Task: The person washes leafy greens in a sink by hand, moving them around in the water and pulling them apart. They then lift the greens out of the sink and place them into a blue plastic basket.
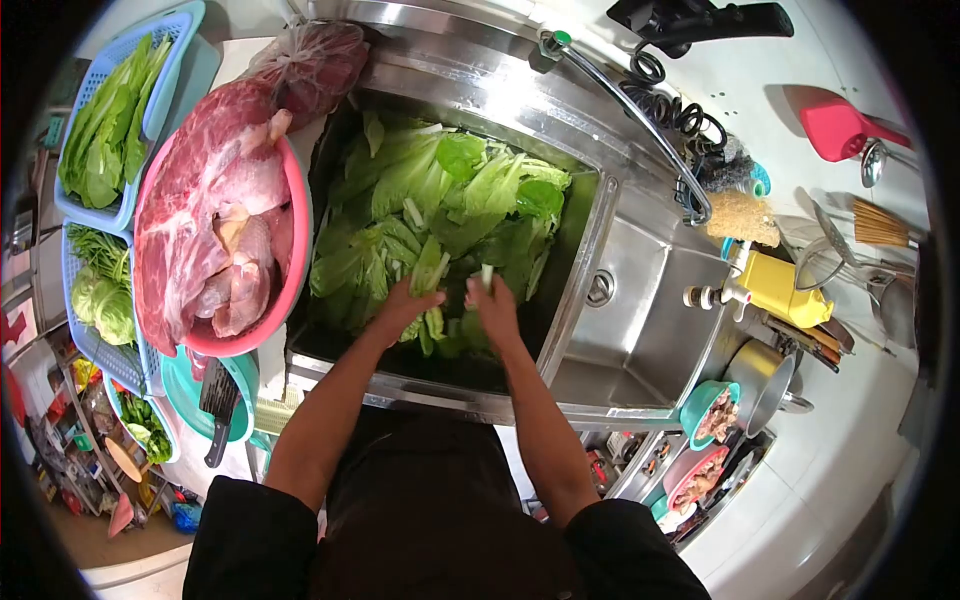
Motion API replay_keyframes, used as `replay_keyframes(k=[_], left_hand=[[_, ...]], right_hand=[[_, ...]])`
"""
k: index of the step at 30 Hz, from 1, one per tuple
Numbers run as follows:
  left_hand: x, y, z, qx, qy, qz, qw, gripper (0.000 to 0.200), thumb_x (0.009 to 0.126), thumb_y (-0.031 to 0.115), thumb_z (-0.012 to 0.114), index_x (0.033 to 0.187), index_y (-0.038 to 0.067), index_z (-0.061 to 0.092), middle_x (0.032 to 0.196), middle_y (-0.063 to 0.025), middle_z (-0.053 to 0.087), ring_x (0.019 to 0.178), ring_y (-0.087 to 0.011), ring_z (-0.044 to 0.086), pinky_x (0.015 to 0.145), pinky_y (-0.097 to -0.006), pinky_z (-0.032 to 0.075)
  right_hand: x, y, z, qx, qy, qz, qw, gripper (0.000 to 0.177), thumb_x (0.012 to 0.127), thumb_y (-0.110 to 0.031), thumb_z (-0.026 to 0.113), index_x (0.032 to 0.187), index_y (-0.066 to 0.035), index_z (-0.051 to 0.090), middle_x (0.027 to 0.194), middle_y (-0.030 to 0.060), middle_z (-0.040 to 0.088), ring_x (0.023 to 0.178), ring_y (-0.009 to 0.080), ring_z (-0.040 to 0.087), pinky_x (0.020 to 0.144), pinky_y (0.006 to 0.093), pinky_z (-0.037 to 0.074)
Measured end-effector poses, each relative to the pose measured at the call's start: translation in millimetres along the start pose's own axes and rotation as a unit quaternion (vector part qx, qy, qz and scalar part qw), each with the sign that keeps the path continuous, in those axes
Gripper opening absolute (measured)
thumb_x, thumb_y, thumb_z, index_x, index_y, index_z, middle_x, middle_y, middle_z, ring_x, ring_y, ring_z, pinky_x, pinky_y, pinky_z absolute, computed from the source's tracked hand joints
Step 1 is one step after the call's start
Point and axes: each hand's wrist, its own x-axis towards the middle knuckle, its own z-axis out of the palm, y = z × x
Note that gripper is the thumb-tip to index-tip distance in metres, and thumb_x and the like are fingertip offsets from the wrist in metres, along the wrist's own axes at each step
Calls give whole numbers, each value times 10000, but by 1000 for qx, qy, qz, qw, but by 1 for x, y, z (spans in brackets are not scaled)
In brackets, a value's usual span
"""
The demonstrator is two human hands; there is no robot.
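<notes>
Both hands work in the left basin of the steel sink (585,245), which is heaped with leafy greens (440,205) from its far edge to near its front edge. The left hand (405,308) is closed around a few leaves of these greens close to the front edge. Just beside it, the right hand (495,312) pinches a pale stalk (487,274) upright between its fingertips. The step looks like parting leaves from their stalks, and it seems best done low over the basin: the left hand steadies the bunch near its base, while the right pulls one stalk at a time so the leaves come away whole and loose bits fall back into the pile. Whether water stands under the greens cannot be told. On the worktop at the sink's left edge a pink basin (298,215) holds large cuts of raw meat (215,215), which overhang the rim near the greens, so splashes are worth keeping away from that side. Behind it, at the far left corner, lies a plastic bag (318,58) of dark red meat. Further left, a blue basket (172,75) carries long green leaves and a second basket (72,262) holds herbs and a pale round cabbage. A cleaver (216,405) rests on a teal plate (180,392) at the front left corner. At the front right corner of the sink sit a teal bowl (693,402) of chopped pieces and a steel pot (760,378).
</notes>
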Motion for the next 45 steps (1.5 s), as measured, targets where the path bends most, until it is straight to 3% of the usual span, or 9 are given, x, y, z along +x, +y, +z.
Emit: replay_keyframes(k=[6, 8, 13, 17, 27, 33, 36, 40, 45], left_hand=[[23, -24, 6, -3, 10, 7, 1000, 629, 794, 253, 785, 1309, 16, 511, 1173, -115, 615, 1029, -216, 603, 888, -350, 480], [21, -13, -2, 30, 78, -29, 996, 574, 801, 245, 771, 1274, 11, 546, 1114, -110, 639, 981, -224, 617, 866, -352, 487], [21, -26, -19, 27, 74, -25, 997, 529, 810, 247, 752, 1242, -1, 572, 1073, -113, 659, 952, -232, 630, 849, -357, 491], [20, -34, -22, 10, 76, -31, 997, 535, 816, 245, 748, 1249, -10, 564, 1076, -117, 661, 957, -224, 633, 841, -360, 495], [9, -24, -25, -34, 38, -74, 996, 720, 811, 282, 763, 1380, -18, 441, 1221, -165, 589, 1114, -258, 573, 963, -372, 445], [9, -30, -23, 28, 99, -76, 992, 636, 801, 290, 768, 1295, -28, 524, 1185, -165, 614, 1102, -253, 577, 952, -374, 445], [6, -15, -17, 23, 47, -67, 996, 594, 787, 294, 772, 1237, -36, 568, 1144, -166, 634, 1056, -259, 601, 918, -374, 460], [17, -39, -7, 89, 103, -42, 990, 552, 770, 284, 768, 1191, -32, 602, 1071, -166, 663, 975, -262, 641, 860, -365, 491], [25, -76, -12, 5, 117, -62, 991, 543, 771, 267, 760, 1201, -24, 602, 1076, -153, 668, 971, -258, 642, 868, -377, 497]], right_hand=[[3, -29, 29, 350, -71, 253, 899, 461, 950, -384, 615, 1207, -1, 602, 944, 43, 648, 784, 205, 616, 784, 372, 498], [14, -19, -8, 68, 90, 105, 988, 537, 878, -343, 682, 1234, 45, 576, 982, 110, 670, 868, 267, 639, 833, 419, 492], [95, -22, -8, -256, 472, 45, 843, 448, 792, -259, 710, 1121, 37, 638, 1035, 212, 693, 998, 367, 658, 857, 447, 491], [98, -33, -32, -233, 242, 110, 935, 473, 823, -253, 649, 1219, -1, 594, 1119, 262, 655, 1089, 415, 620, 927, 476, 476], [-43, -51, -39, -197, 102, 27, 975, 459, 831, -352, 696, 1099, 16, 629, 1067, 181, 687, 1023, 298, 648, 900, 381, 474], [-61, -78, -65, -368, 146, 90, 914, 405, 893, -306, 617, 1228, -86, 563, 1002, 232, 674, 956, 438, 629, 803, 487, 496], [-26, -80, -65, -407, 186, -73, 891, 339, 891, -213, 566, 1209, -94, 562, 975, 239, 664, 940, 451, 616, 789, 528, 480], [36, -49, -39, -474, -60, -107, 872, 438, 801, -110, 564, 1237, -76, 541, 945, 208, 660, 939, 427, 624, 793, 523, 503], [30, 8, 33, -623, -42, -70, 778, 374, 759, -118, 597, 1124, -43, 632, 949, 213, 681, 908, 422, 644, 838, 510, 514]])
